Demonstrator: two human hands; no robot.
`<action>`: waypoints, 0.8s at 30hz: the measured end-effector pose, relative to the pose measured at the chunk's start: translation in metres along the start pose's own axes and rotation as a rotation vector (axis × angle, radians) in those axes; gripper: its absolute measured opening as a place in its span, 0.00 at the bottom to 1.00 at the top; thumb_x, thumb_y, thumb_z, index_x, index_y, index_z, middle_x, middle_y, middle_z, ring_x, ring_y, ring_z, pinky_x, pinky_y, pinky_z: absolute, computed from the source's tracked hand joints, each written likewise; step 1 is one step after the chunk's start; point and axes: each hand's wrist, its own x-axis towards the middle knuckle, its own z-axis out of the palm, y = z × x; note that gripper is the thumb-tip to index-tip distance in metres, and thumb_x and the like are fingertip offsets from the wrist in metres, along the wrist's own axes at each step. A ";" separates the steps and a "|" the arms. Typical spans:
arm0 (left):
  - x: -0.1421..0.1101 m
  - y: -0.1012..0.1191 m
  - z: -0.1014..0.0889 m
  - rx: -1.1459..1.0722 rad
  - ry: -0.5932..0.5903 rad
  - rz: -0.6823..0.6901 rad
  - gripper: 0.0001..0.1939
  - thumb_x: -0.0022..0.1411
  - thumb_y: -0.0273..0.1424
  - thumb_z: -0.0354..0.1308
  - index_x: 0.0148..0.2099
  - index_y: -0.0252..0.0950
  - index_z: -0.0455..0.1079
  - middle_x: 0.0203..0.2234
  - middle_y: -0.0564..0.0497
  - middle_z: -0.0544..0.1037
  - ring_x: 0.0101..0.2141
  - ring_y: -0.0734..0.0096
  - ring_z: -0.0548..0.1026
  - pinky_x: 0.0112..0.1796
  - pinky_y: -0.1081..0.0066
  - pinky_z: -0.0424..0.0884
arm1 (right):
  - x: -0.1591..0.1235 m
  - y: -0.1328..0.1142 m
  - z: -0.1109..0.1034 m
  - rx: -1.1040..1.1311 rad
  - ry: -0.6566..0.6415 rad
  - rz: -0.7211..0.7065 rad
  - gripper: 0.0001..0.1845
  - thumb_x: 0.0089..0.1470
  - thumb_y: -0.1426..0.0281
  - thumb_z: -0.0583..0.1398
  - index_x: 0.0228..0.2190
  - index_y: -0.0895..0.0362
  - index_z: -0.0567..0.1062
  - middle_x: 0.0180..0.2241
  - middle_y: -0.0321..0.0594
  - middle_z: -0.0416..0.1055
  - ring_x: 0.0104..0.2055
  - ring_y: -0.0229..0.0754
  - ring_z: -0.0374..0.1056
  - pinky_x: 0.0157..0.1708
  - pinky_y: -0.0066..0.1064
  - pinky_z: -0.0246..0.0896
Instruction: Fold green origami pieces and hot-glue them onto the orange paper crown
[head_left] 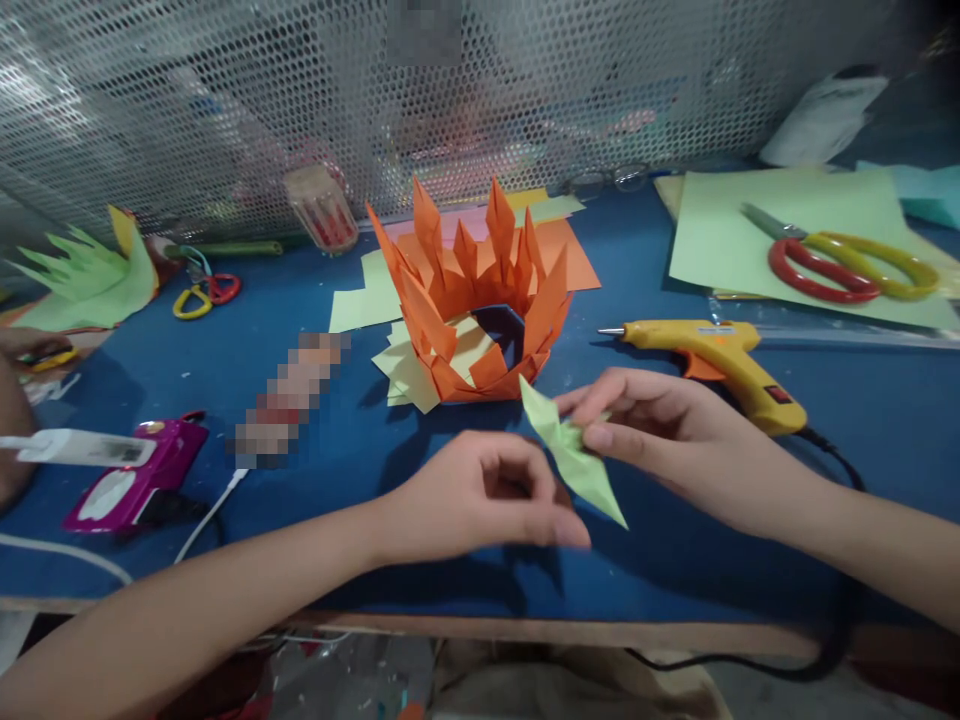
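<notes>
1. Right hand point(652, 420) pinches folded green paper point(579, 468) above the bench point(660, 580), near the orange paper ring point(545, 315).
2. Left hand point(499, 490) curls loosely, apparently empty.
3. Shaping seems the step; next likely calls for finger-and-thumb precision.

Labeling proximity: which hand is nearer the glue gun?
Right. The right hand is close to the glue gun, on its near side, holding green paper; the left hand is farther off, to its left.

Left fingers point(534, 456) curled, right fingers point(626, 390) seemingly pinched
</notes>
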 end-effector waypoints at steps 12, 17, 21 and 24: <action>0.007 -0.004 -0.005 -0.272 0.157 -0.048 0.12 0.51 0.24 0.68 0.37 0.32 0.70 0.29 0.53 0.78 0.31 0.75 0.77 0.31 0.75 0.78 | -0.004 -0.002 0.000 -0.354 0.063 -0.290 0.02 0.49 0.68 0.66 0.29 0.50 0.80 0.32 0.36 0.76 0.32 0.36 0.72 0.30 0.26 0.69; 0.007 -0.004 -0.005 -0.294 0.162 -0.035 0.15 0.49 0.22 0.69 0.38 0.34 0.70 0.30 0.55 0.76 0.33 0.75 0.76 0.33 0.74 0.78 | -0.006 0.000 -0.003 -0.557 0.083 -0.496 0.04 0.51 0.71 0.64 0.30 0.49 0.79 0.32 0.35 0.74 0.31 0.34 0.71 0.29 0.26 0.68; 0.007 -0.004 -0.006 -0.313 0.084 -0.012 0.15 0.55 0.22 0.65 0.44 0.38 0.70 0.32 0.55 0.75 0.35 0.75 0.75 0.35 0.73 0.78 | -0.004 0.000 -0.004 -0.659 0.059 -0.553 0.05 0.53 0.71 0.63 0.32 0.48 0.78 0.32 0.34 0.71 0.32 0.34 0.70 0.29 0.26 0.68; 0.007 -0.004 -0.006 -0.341 0.098 -0.023 0.13 0.53 0.23 0.67 0.40 0.36 0.69 0.31 0.55 0.74 0.34 0.75 0.75 0.34 0.72 0.78 | -0.001 -0.005 -0.009 -0.817 0.053 -0.628 0.04 0.55 0.67 0.62 0.35 0.48 0.78 0.39 0.38 0.70 0.40 0.38 0.70 0.36 0.30 0.68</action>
